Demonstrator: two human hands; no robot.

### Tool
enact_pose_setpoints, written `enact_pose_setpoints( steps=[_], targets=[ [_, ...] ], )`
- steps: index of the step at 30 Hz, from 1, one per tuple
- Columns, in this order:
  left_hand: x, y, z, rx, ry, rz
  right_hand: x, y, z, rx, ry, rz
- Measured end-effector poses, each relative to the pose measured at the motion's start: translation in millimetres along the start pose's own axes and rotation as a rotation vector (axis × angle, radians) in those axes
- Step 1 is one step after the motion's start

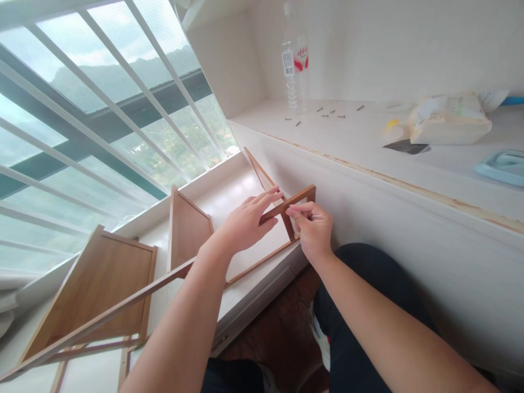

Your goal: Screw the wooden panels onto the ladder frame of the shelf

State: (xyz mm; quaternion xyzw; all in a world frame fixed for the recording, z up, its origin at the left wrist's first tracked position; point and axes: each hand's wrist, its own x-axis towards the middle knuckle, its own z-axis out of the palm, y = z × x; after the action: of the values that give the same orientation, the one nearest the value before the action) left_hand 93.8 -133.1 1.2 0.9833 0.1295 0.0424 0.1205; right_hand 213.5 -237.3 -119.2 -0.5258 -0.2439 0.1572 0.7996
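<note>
A brown wooden frame [301, 197] with a long rail extends from the lower left to the side of the white cabinet. My left hand [248, 221] straddles its rail near the right end, thumb below and straightened fingers above, holding it. My right hand [315, 229] is closed in a pinch against the same rail, close to a joint with a crosspiece. Whatever small thing sits between its fingertips is hidden. Beneath both hands, thin wooden parts of the frame rest on the white window ledge [245, 262].
Wooden panels [110, 278] stand on the ledge by the barred window [123, 109]. Several screws [325, 115], a plastic bottle [295, 71], a soft white packet [450, 120] and a light-blue object [501, 168] occupy the white shelf [356, 142]. My knees are below.
</note>
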Motion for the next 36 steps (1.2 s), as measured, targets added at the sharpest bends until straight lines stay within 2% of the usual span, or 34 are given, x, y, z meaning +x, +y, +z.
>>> enact_pose_setpoints(
  steps=[3, 12, 19, 23, 27, 33, 36],
  targets=[
    [-1, 2, -1.0, 0.010, 0.000, -0.003, 0, -3, 2, 0.043, 0.058, -0.006],
    [3, -7, -4.9, -0.042, -0.018, 0.045, 4, -8, 5, 0.065, 0.035, -0.003],
    [35, -17, -22.0, -0.115, 0.013, 0.129, 5, -6, 7, 0.176, 0.030, 0.023],
    [57, -21, -16.0, -0.267, -0.035, 0.160, 7, -10, 7, 0.188, 0.016, 0.025],
    [66, -23, -9.2, -0.388, -0.069, 0.215, 11, -12, 7, 0.152, -0.003, 0.029],
    [66, -24, -11.7, -0.376, -0.050, 0.180, 19, -6, 11, 0.259, -0.047, 0.031],
    [66, -29, -10.7, -0.382, -0.036, 0.186, 23, -1, 12, 0.244, -0.066, 0.042]
  ],
)
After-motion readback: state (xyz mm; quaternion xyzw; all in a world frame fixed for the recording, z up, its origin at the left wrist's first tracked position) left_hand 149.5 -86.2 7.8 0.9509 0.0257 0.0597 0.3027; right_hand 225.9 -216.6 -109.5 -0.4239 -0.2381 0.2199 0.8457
